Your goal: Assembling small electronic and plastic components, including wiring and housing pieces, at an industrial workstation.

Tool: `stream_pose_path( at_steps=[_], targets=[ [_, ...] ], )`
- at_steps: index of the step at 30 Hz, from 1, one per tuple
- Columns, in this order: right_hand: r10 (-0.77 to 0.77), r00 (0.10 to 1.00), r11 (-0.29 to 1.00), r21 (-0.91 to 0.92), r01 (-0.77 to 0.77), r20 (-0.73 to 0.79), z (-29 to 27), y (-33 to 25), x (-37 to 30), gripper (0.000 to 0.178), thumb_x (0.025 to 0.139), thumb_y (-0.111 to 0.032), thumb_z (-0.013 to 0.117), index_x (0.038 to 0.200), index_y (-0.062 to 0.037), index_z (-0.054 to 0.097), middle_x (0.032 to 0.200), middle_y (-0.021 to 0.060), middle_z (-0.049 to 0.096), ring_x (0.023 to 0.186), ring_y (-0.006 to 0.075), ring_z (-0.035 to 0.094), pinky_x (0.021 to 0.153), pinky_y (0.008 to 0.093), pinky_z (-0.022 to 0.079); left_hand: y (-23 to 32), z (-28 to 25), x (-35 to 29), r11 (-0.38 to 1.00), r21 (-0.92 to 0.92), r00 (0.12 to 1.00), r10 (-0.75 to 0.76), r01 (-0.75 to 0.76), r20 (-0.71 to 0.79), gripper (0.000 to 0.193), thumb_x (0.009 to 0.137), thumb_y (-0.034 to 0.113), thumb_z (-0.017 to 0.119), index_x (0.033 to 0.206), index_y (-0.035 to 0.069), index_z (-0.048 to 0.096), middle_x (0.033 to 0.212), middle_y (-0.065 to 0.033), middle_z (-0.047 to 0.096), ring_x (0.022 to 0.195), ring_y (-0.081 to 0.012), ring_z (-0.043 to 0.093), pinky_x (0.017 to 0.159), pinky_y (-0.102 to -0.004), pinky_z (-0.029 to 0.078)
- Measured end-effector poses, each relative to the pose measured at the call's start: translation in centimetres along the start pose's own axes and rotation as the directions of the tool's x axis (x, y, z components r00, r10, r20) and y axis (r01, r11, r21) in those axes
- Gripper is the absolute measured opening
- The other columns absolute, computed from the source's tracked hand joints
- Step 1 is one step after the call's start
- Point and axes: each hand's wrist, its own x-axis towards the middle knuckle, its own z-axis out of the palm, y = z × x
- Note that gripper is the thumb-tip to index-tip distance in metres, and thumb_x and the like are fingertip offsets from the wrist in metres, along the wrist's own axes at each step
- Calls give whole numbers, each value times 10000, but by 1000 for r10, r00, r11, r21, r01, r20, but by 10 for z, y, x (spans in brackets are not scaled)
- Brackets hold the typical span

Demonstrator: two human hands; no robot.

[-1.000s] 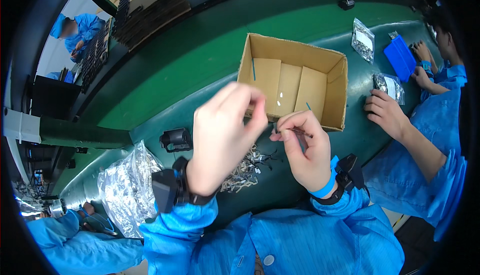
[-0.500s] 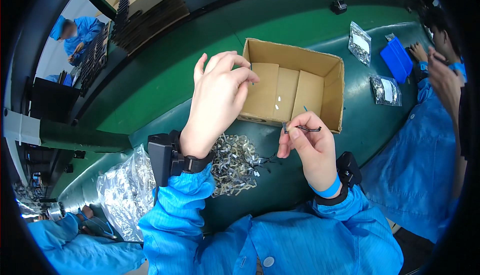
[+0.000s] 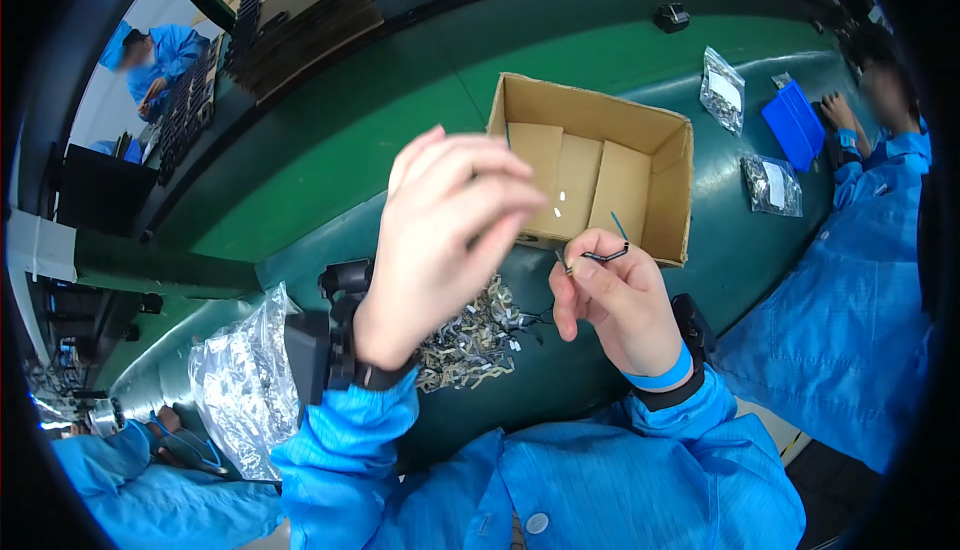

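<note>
My right hand (image 3: 620, 295) pinches a thin black bent strip (image 3: 606, 255), like a small flex cable, with a narrow blue tab at its far end. It is in front of the near wall of an open cardboard box (image 3: 672, 190). My left hand (image 3: 450, 220), smeared by motion, hovers at the box's left side. Its thumb and fingers look apart and I see nothing between them. Beneath and beside the left hand is a pile of small silvery and tan strips (image 3: 465, 355), partly hidden by it. A few tiny white pieces (image 3: 562, 196) lie on the box floor.
A clear plastic bag (image 3: 245, 380) lies left of the pile. Farther right are two small bags of parts (image 3: 722, 90) (image 3: 772, 185), a blue tray (image 3: 793, 122) and a co-worker's arm (image 3: 845, 125). A black block (image 3: 672, 17) stands at the back.
My left hand has moved nearer and a little right, its thumb and fingers spreading. The strip in my right hand has turned slightly, with its blue tab more exposed. The co-worker's raised hand has lowered.
</note>
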Motion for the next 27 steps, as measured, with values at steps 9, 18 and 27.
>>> stream_pose_path(
  at_steps=[9, 18, 27],
  targets=[
    [356, 871, 910, 86, -406, 339, 23, 1, 10, 149, 957, -167, 546, 1008, -28, 548, 830, 74, 620, 619, 156, 597, 565, 262, 464, 29, -46, -70, 994, 103, 999, 37, -36, -13, 259, 643, 116, 817, 886, 151, 733, 944, 2, 678, 906, -178, 657, 952, -400, 389],
    [574, 687, 804, -150, -575, 445, 59, 13, 18, 160, 952, -158, 542, 1028, -18, 552, 805, 69, 605, 617, 144, 588, 567, 245, 449, 41, -78, -122, 995, 94, 997, -40, 47, -70, 281, 673, 169, 823, 938, 157, 731, 967, 9, 691, 894, -137, 674, 935, -332, 369],
    [670, 525, 726, -317, -611, 524, 97, 26, 30, 140, 970, -143, 524, 979, -7, 555, 778, 49, 605, 609, 105, 570, 572, 232, 452, 34, -96, -162, 992, -21, 979, -128, 126, -162, 306, 656, 196, 852, 932, 144, 730, 936, 3, 704, 834, -133, 691, 874, -309, 378]
  ],
)
